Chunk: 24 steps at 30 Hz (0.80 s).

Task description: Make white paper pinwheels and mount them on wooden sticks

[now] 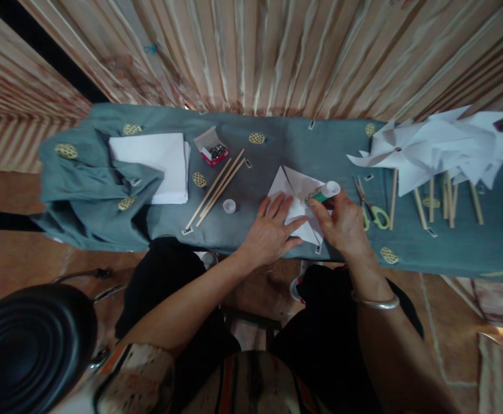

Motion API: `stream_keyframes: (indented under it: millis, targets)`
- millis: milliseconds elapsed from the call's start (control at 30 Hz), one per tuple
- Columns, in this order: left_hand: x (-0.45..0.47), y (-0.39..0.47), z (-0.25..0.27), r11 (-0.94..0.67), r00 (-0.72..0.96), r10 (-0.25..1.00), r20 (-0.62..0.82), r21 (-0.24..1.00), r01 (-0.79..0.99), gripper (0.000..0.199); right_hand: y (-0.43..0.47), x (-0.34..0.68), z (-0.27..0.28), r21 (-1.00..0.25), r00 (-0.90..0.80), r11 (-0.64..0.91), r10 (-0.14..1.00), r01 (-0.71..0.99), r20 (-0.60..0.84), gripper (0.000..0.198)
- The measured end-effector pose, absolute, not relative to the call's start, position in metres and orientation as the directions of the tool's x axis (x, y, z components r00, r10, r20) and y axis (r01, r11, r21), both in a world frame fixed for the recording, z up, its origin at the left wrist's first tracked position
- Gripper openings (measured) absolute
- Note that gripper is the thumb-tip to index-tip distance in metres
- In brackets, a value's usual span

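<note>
A square of white paper (305, 180), slit in from its corners, lies near the front edge of the cloth. My left hand (272, 227) rests flat on its left side, fingers spread. In my right hand (341, 221) is a green and white glue stick (323, 192), tilted with its tip at the middle of the paper. A small white cap (229, 206) sits to the left. Just right of my right hand lie scissors (372, 210) with light green handles.
Several wooden sticks (220, 188), an open red and white box of metal pins (215, 150) and a stack of white sheets (152, 161) are at left. White paper pinwheels (443, 146) on sticks are piled at right. A pleated curtain (251, 57) hangs behind.
</note>
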<state>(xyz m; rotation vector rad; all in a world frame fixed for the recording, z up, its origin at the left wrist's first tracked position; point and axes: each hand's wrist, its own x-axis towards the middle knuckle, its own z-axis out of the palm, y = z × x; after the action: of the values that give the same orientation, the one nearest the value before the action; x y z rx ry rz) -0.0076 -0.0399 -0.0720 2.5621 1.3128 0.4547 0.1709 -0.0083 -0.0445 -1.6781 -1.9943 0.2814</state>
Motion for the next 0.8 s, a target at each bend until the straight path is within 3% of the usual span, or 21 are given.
stream_keyframes:
  millis: [800]
  targets:
    - [-0.007, -0.04, -0.073, -0.584, 0.548, 0.811, 0.203, 0.329, 0.742, 0.053, 0.002, 0.16, -0.041, -0.487, -0.094, 0.199, 0.968, 0.85, 0.231, 0.037]
